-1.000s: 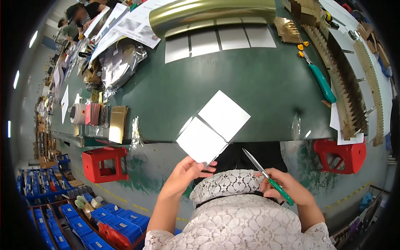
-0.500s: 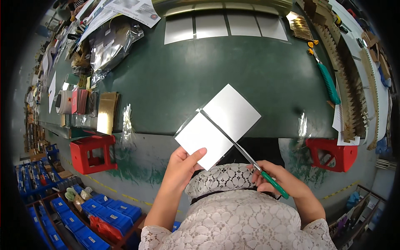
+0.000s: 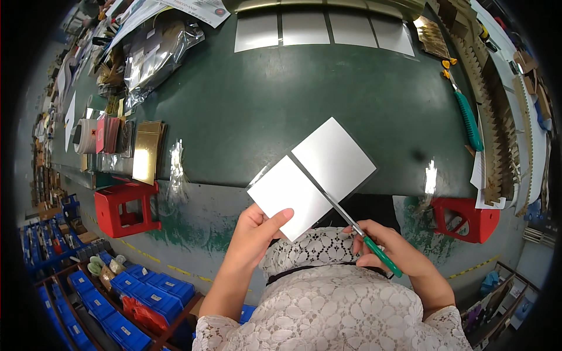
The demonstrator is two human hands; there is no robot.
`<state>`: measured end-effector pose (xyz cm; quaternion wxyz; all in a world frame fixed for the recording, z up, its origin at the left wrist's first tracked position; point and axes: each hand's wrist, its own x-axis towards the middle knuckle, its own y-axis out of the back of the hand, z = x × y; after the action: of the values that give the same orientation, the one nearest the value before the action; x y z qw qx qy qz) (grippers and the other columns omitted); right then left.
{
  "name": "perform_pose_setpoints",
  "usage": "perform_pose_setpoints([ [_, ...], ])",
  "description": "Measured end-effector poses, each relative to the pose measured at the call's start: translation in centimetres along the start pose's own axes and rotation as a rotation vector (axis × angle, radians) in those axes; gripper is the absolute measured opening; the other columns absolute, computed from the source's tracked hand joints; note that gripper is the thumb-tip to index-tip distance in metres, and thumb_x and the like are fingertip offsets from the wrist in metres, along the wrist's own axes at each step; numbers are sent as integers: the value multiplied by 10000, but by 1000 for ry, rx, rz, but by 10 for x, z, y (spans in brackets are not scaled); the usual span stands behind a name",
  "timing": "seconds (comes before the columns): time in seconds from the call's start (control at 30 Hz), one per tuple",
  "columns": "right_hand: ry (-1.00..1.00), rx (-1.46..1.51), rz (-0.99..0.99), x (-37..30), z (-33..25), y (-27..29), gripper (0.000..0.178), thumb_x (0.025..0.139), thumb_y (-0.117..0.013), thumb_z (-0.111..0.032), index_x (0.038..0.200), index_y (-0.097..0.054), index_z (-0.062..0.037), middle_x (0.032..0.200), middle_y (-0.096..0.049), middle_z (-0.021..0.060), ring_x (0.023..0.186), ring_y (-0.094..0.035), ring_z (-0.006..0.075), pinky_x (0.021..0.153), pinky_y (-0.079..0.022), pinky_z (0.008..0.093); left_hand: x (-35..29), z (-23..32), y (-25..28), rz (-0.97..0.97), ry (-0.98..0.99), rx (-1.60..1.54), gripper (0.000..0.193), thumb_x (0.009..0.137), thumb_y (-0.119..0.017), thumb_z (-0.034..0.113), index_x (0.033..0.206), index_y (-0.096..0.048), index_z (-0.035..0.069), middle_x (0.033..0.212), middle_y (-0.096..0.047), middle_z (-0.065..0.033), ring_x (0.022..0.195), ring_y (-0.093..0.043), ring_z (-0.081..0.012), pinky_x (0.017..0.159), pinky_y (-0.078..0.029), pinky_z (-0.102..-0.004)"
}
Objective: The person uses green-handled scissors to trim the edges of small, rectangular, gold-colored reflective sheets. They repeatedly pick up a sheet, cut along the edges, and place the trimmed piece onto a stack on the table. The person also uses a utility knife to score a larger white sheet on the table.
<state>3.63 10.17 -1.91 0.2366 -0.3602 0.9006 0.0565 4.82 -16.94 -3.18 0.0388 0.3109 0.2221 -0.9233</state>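
Note:
My left hand (image 3: 254,234) is closed on a clear film sheet holding two white cards, its thumb on top of the near white card (image 3: 291,198). The far white card (image 3: 333,155) lies beyond a narrow dark gap and points toward the table. In my right hand (image 3: 383,240) is a pair of scissors (image 3: 379,253) with green handles. The metal blades reach up and left to the near end of the gap between the cards. How far the blades stand apart is hard to make out. The film shows as a clear margin around the cards.
On the green table (image 3: 234,105), more white cards (image 3: 304,29) lie under a golden roll (image 3: 328,6). A green-handled tool (image 3: 466,120) and toothed strips (image 3: 494,140) are at right. Gold cards (image 3: 148,152) and plastic bags (image 3: 155,52) sit left. Red stools (image 3: 126,207) stand below the edge.
The far card has shifted slightly to the right, and the gap between the cards looks a bit wider. Both hands keep nearly the same places. The whole view has shifted a little.

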Motion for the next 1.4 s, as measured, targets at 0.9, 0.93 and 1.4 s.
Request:
perform_pose_setpoints([
  [0.9,-10,347,27,52,-16,-21,337,877,-678,-209,1120,-579,3,685,-494,-41,572,-436,22,484,-347,182,-1,6,4,-65,59,38,257,883,-644,114,1080,-610,-47,959,-673,-122,806,-665,-160,656,-557,-277],
  [0.93,-12,331,5,55,-13,-21,328,880,-674,-220,1108,-587,0,679,-498,-40,566,-440,22,477,-350,184,-3,8,4,-56,55,29,256,883,-642,110,1082,-608,-48,961,-672,-120,807,-663,-158,660,-557,-277],
  [1.4,22,283,-37,64,-17,-31,445,924,-543,-459,885,-536,-16,640,-514,10,541,-485,61,475,-383,205,-8,17,19,-32,-6,25,251,890,-626,85,1117,-596,-17,989,-667,-96,832,-653,-137,674,-560,-284],
])
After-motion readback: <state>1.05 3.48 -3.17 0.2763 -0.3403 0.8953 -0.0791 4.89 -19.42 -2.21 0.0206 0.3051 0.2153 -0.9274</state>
